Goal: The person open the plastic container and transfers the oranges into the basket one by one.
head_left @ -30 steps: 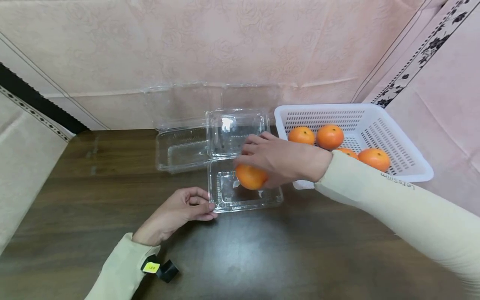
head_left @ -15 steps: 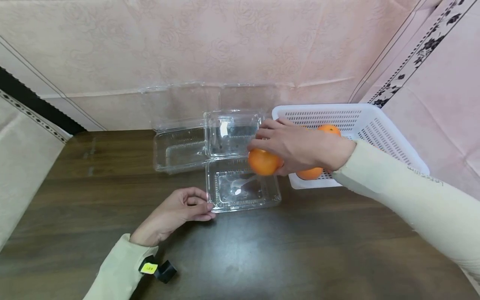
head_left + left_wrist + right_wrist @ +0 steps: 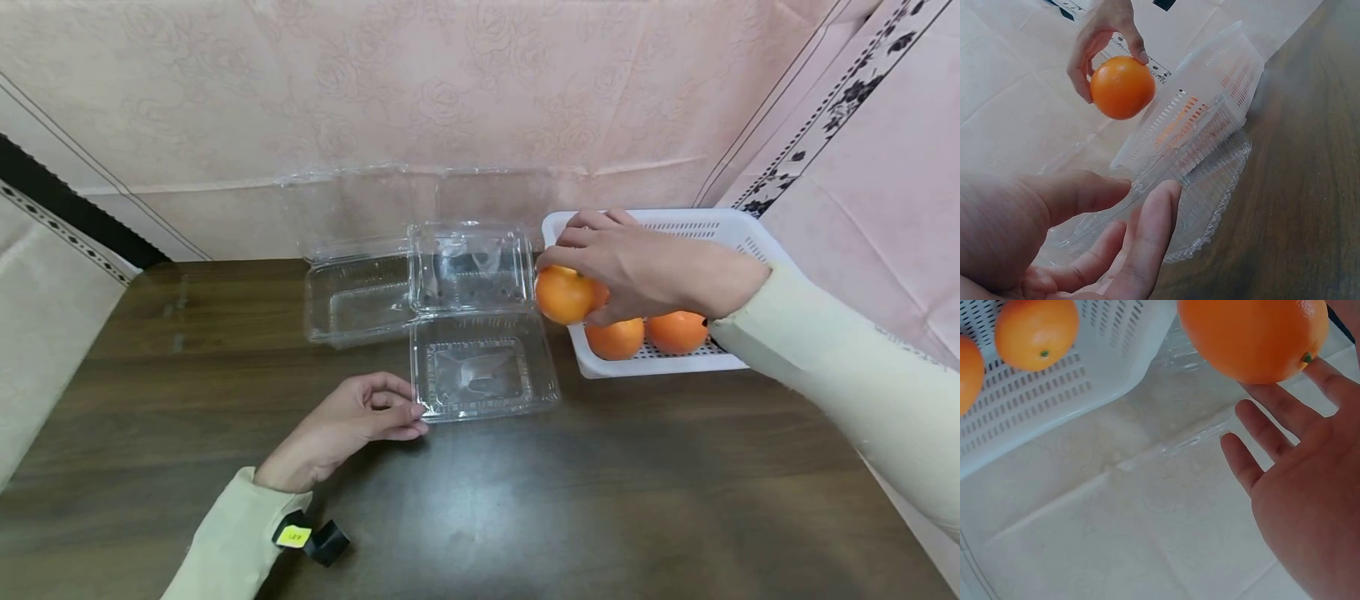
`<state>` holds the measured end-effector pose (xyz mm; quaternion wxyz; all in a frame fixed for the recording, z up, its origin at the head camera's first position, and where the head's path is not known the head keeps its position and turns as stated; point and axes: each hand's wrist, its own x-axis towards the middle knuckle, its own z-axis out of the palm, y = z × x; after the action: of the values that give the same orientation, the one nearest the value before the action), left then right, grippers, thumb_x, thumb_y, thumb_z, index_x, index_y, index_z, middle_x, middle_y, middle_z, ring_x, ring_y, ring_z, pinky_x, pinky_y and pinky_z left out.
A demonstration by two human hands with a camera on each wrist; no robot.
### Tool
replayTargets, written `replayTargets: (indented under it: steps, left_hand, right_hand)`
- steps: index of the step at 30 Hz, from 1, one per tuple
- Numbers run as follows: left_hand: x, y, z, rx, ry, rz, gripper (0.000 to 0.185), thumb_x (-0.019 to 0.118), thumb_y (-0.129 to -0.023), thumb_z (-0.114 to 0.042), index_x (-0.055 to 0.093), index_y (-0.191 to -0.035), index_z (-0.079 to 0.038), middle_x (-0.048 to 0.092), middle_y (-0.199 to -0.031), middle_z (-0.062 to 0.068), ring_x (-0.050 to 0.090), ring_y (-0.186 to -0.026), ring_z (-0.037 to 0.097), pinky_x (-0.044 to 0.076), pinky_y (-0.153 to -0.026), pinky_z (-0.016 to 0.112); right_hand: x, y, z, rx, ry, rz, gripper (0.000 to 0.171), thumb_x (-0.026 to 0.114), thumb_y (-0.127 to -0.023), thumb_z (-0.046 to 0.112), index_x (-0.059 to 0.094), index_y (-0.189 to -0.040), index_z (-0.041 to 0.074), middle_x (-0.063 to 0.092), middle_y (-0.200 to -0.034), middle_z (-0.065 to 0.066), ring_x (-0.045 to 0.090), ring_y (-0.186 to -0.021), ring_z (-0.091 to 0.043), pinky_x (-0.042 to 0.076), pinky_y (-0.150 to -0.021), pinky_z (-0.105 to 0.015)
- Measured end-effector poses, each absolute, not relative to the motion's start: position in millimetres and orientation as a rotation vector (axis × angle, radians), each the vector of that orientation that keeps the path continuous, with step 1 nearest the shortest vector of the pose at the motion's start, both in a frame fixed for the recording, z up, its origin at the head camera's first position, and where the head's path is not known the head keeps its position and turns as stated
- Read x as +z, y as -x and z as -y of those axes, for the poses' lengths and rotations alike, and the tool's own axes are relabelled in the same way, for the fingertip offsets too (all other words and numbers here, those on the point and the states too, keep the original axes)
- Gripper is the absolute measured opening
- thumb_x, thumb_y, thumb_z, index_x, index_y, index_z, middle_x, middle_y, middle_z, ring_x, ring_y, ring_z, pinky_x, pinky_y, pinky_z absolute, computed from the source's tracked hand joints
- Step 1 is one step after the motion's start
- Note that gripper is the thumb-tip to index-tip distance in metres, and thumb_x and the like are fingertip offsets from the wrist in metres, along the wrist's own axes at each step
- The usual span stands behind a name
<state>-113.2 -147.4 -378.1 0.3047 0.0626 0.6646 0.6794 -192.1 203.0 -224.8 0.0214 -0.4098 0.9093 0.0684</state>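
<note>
My right hand [image 3: 637, 265] grips an orange [image 3: 564, 295] from above and holds it in the air over the left edge of the white basket [image 3: 652, 365]. The left wrist view shows that orange [image 3: 1122, 87] pinched by the fingertips; in the right wrist view the orange [image 3: 1254, 334] sits above my palm [image 3: 1297, 487]. My left hand [image 3: 352, 421] rests on the table, its relaxed fingertips touching the front-left corner of an open clear plastic container [image 3: 483, 371]. Its lid [image 3: 468, 267] lies folded back. The tray holds nothing.
Two more oranges [image 3: 615, 337] [image 3: 677, 331] lie in the basket, partly behind my hand. A second open clear container [image 3: 360, 292] sits at the back left. The dark wooden table [image 3: 525, 500] meets pink cloth walls behind and to the right.
My right hand has carried the orange up and to the right, from over the clear tray to the basket's left edge. The left hand has stayed put.
</note>
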Motion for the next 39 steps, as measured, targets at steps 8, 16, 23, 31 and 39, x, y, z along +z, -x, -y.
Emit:
replayTargets:
  steps: [8, 16, 23, 31, 39]
  left_hand:
    - [-375.8, 112.8, 147.0, 1.797, -0.172, -1.76, 0.038, 0.066, -0.099, -0.006, 0.047, -0.125, 0.013, 0.075, -0.101, 0.01, 0.077, -0.093, 0.019, 0.064, -0.09, 0.032]
    - [-376.5, 113.7, 148.2, 1.792, -0.185, -1.764, 0.039, 0.066, -0.099, -0.008, 0.047, -0.127, 0.014, 0.075, -0.101, 0.01, 0.077, -0.094, 0.021, 0.064, -0.09, 0.033]
    - [-376.7, 113.2, 147.1, 1.797, -0.183, -1.76, 0.039, 0.065, -0.1, -0.007, 0.047, -0.127, 0.014, 0.075, -0.103, 0.011, 0.077, -0.095, 0.021, 0.064, -0.09, 0.033]
    - [-375.3, 111.7, 146.1, 1.806, -0.185, -1.763, 0.038, 0.065, -0.1, -0.007, 0.047, -0.127, 0.013, 0.075, -0.104, 0.013, 0.077, -0.094, 0.019, 0.064, -0.09, 0.031]
    - [-382.8, 112.1, 140.7, 1.831, -0.194, -1.759, 0.037, 0.068, -0.098, -0.008, 0.05, -0.122, 0.013, 0.075, -0.1, 0.013, 0.077, -0.093, 0.023, 0.065, -0.088, 0.032]
  right_hand:
    - [-223.4, 198.4, -220.9, 0.106, 1.153, -2.823, 0.067, 0.09, -0.074, 0.024, 0.058, -0.132, 0.02, 0.063, -0.129, -0.007, 0.045, -0.125, -0.03, 0.04, -0.103, -0.052]
    - [-221.6, 204.4, -245.0, 0.09, 1.021, -2.851, 0.067, 0.088, -0.074, 0.022, 0.058, -0.135, 0.021, 0.064, -0.129, -0.005, 0.043, -0.127, -0.031, 0.043, -0.102, -0.052]
    - [-224.7, 209.1, -267.3, 0.047, 0.92, -2.876, 0.07, 0.09, -0.073, 0.026, 0.058, -0.135, 0.021, 0.063, -0.13, -0.01, 0.04, -0.128, -0.034, 0.038, -0.103, -0.056]
    - [-231.7, 224.6, -297.2, 0.019, 0.714, -2.858, 0.073, 0.089, -0.076, 0.024, 0.055, -0.14, 0.019, 0.061, -0.137, -0.015, 0.036, -0.131, -0.035, 0.037, -0.103, -0.058]
    - [-240.7, 240.5, -332.6, 0.048, 0.566, -2.866, 0.074, 0.088, -0.078, 0.031, 0.054, -0.141, 0.016, 0.059, -0.141, -0.017, 0.037, -0.128, -0.041, 0.038, -0.102, -0.063]
